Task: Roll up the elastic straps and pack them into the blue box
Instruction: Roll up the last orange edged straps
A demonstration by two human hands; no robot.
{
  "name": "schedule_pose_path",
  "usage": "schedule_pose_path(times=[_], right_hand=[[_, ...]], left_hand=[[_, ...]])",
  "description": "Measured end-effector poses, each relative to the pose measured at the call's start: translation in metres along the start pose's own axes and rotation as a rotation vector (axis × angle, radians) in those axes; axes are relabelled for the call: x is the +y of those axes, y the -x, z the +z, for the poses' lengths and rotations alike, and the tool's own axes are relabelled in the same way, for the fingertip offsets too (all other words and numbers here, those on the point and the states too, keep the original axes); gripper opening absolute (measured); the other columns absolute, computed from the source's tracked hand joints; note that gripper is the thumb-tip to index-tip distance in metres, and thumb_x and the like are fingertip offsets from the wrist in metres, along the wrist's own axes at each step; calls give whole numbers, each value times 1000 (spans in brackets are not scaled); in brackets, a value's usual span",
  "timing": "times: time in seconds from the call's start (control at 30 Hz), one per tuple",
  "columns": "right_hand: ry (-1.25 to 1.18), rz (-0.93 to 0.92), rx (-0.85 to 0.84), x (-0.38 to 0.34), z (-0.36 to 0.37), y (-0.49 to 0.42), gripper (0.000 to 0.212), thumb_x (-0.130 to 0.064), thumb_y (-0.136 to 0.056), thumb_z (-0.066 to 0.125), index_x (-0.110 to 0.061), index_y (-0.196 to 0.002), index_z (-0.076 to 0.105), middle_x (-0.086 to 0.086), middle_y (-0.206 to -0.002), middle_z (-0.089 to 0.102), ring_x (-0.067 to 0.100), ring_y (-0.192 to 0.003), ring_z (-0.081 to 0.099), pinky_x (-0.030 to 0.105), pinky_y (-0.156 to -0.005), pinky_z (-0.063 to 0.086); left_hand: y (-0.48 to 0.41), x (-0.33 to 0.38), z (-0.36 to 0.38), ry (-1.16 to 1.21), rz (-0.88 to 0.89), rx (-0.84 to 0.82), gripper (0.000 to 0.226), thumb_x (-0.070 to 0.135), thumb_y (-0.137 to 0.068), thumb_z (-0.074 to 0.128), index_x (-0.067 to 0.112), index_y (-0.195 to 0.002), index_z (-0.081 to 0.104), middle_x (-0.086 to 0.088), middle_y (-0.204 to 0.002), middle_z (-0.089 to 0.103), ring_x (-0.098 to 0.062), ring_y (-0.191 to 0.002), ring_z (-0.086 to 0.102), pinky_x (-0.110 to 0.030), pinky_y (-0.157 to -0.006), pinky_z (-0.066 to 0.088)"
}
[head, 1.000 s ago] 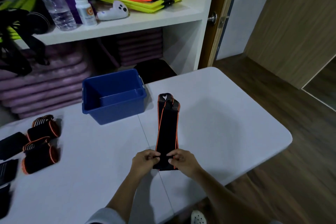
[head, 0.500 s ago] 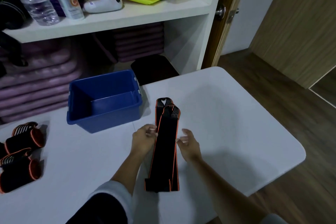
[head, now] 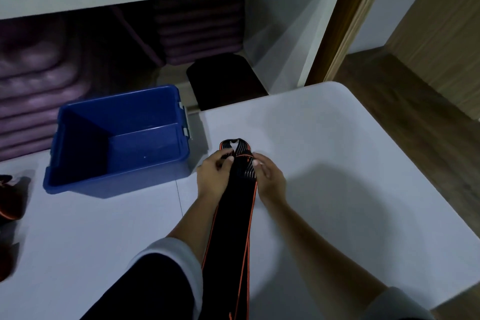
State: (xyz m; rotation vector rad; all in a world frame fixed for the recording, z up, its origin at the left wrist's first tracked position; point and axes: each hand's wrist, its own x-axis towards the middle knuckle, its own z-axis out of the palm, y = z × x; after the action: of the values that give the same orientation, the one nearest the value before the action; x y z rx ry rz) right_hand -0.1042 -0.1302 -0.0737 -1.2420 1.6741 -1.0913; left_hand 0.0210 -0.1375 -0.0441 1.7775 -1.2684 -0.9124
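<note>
A long black elastic strap (head: 231,236) with orange edges lies lengthwise on the white table (head: 337,163), running from the near edge to its striped looped far end. My left hand (head: 214,174) and my right hand (head: 267,176) flank that far end, fingertips pinching it from both sides. The blue box (head: 117,184) stands just left of my left hand, open and with nothing inside.
A rolled black and orange strap (head: 10,197) lies at the table's left edge. Behind the table is a white shelf unit (head: 280,34) holding purple mats (head: 31,91) and a dark stool. A wooden door frame and floor are at the right.
Both hands slid forward along the strap from its near end to its far looped end. The camera moved closer and lower over the table.
</note>
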Motion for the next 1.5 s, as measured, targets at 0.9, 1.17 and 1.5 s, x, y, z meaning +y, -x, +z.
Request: schedule_pose_path(times=[0.9, 1.17, 1.5], right_hand=[[158, 242, -123, -6, 0, 31, 47, -20, -83, 66, -13, -127, 51, 9, -123, 58, 25, -106, 59, 30, -94, 45], [314, 297, -223, 1, -16, 135, 50, -16, -85, 61, -14, -132, 47, 8, -125, 56, 23, -114, 54, 27, -92, 42], [320, 368, -195, 10, -16, 195, 46, -23, -88, 63, -9, -130, 49, 6, -113, 56, 21, -103, 57, 22, -76, 41]], left_hand=[[43, -24, -46, -283, -65, -109, 43, 6, -85, 56, 16, -127, 54, -7, -125, 60, -25, -111, 57, -23, -92, 41], [122, -49, -64, -345, -146, -274, 42, 11, -79, 66, 23, -119, 59, -7, -108, 65, -23, -101, 60, -18, -78, 40], [174, -59, -70, -342, -142, -268, 35, 19, -85, 63, 20, -120, 56, -6, -113, 65, -24, -103, 60, -24, -80, 44]])
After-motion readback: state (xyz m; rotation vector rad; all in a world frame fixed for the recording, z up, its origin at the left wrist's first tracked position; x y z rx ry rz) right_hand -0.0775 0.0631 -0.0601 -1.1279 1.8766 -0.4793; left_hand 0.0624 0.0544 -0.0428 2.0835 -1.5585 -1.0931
